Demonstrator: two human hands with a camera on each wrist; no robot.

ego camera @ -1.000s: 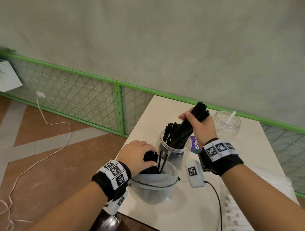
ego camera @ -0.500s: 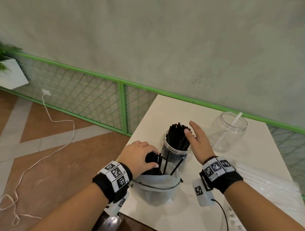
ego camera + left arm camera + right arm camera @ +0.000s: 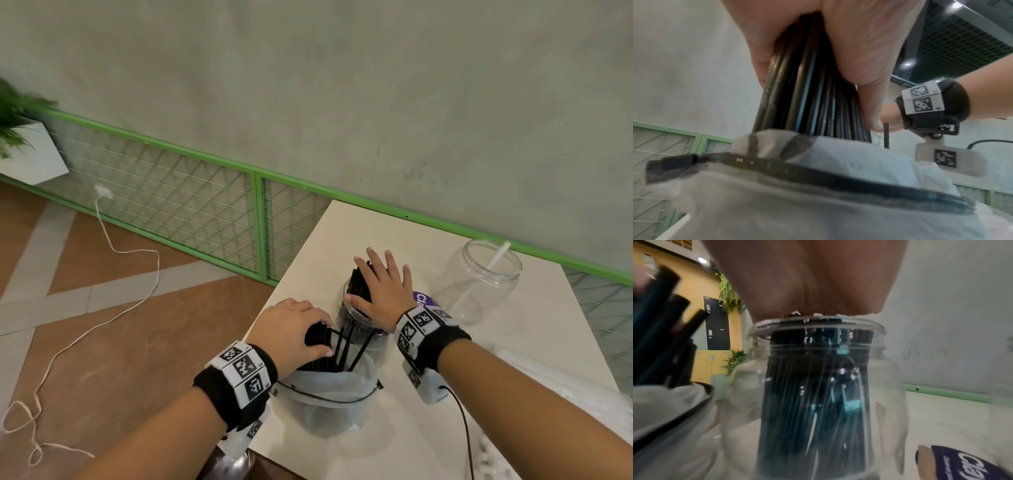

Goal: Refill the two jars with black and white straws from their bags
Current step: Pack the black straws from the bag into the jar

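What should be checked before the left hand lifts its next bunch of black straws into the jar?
1. Left hand grips a bunch of black straws in the bag: ok.
2. Right hand clear of the jar mouth: not ok, its flat palm lies on the straw tops.
3. Near jar upright on the table: ok.
4. Room left in the near jar: cannot tell, the hand covers the opening.
5. Loose straws in the bag free of the bunch: cannot tell.
6. Far jar refilled: not ok, only one white straw shows.
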